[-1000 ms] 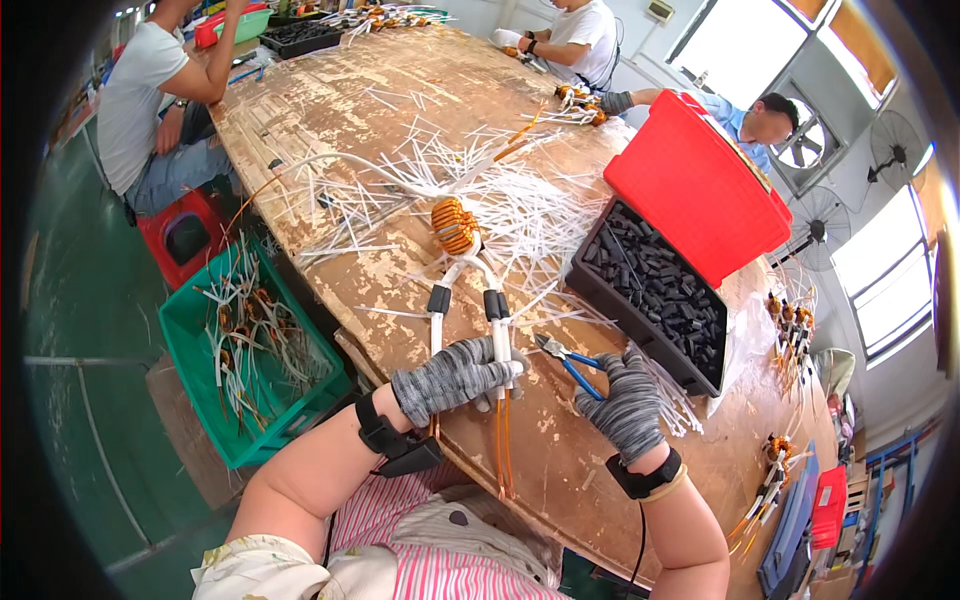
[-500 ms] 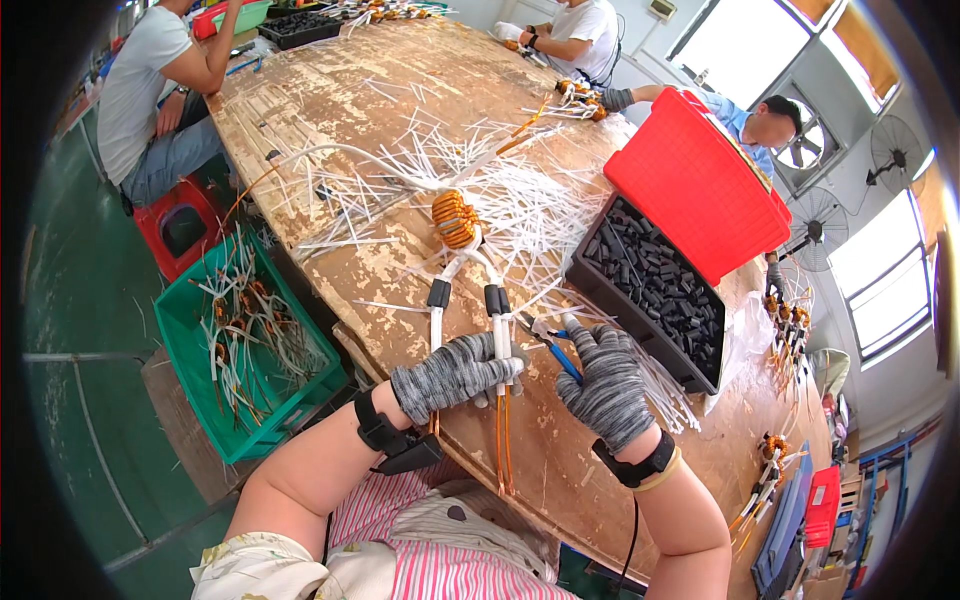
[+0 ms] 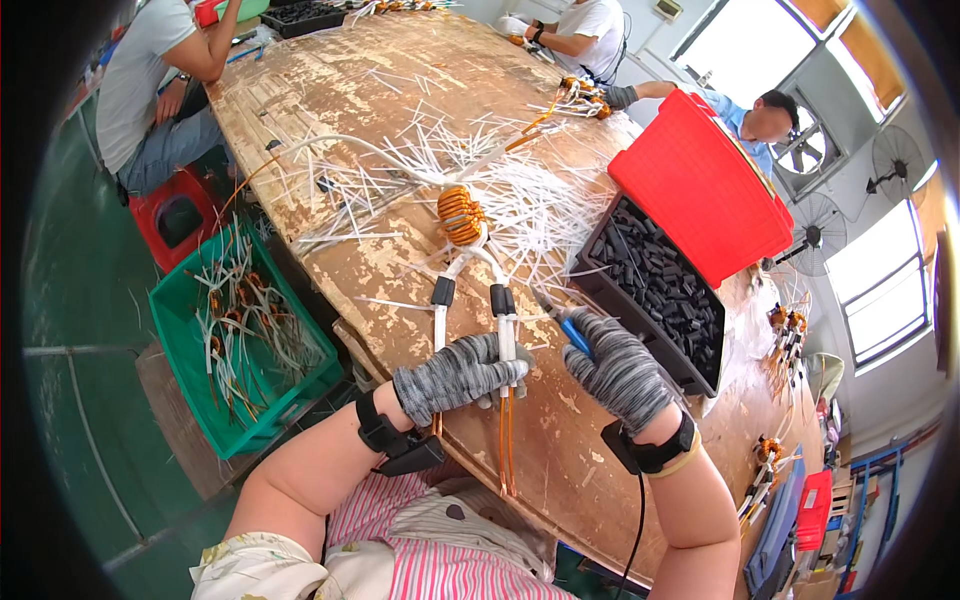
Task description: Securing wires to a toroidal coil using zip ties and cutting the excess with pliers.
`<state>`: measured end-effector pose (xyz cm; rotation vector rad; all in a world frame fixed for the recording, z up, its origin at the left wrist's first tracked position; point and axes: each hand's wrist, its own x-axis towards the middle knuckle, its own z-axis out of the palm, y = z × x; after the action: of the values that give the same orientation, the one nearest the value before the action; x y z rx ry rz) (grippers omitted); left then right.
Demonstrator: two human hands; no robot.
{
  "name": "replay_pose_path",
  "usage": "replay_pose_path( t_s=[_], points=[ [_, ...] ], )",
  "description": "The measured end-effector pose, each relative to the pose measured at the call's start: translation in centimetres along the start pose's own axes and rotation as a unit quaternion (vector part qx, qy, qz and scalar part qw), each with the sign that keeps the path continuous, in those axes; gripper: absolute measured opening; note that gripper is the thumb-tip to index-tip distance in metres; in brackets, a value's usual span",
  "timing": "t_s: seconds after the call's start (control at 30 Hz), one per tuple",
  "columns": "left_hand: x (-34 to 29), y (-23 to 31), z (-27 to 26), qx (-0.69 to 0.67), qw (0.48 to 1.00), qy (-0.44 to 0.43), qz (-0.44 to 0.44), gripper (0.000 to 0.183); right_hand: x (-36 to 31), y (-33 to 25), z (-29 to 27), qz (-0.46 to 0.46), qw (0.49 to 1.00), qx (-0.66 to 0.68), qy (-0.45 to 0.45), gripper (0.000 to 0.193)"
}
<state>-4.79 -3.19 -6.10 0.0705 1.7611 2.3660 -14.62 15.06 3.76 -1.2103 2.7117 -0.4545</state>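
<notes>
A toroidal coil wound with copper-coloured wire lies on the table in front of me. White-sleeved leads run from it toward me, each bundle passing through a black tube piece. My left hand, in a grey knit glove, is closed round the right-hand leads, and bare copper ends stick out below it. My gloved right hand grips blue-handled cutting pliers. Their jaws point up and left, close to a thin white tie beside the leads; whether they touch it I cannot tell.
Cut white strips litter the table behind the coil. At right stands a black bin of black tube pieces with a red box behind it. A green crate holding coils sits at lower left. Several people work around the table.
My right hand has shifted slightly right and turned, so less of the pliers shows. My left hand and the coil sit nearly as before, a little further right in the picture.
</notes>
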Motion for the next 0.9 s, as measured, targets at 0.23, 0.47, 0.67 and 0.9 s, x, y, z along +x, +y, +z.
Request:
replay_pose_path(
  t_s=[0.23, 0.47, 0.67, 0.9],
  points=[
    [0.3, 0.0, -0.3, 0.008, 1.000, -0.020, -0.014, 0.040, 1.9, -0.6, -0.2, -0.045, 0.969, -0.236, 0.060, 0.055],
    [0.1, 0.5, -0.1, 0.003, 1.000, -0.019, -0.022, 0.039, 3.6, -3.0, -0.5, -0.019, 0.951, -0.308, 0.002, 0.049],
    [-0.2, -0.3, -0.4, -0.007, 1.000, -0.024, -0.011, 0.041, 3.6, -1.8, -0.8, 0.082, 0.990, -0.012, -0.111, 0.035],
    [-6.3, 3.4, -0.2, 0.175, 0.980, 0.096, -0.004, 0.044, -1.0, 0.3, 1.8, 0.040, 0.981, 0.188, 0.017, 0.032]
  ],
)
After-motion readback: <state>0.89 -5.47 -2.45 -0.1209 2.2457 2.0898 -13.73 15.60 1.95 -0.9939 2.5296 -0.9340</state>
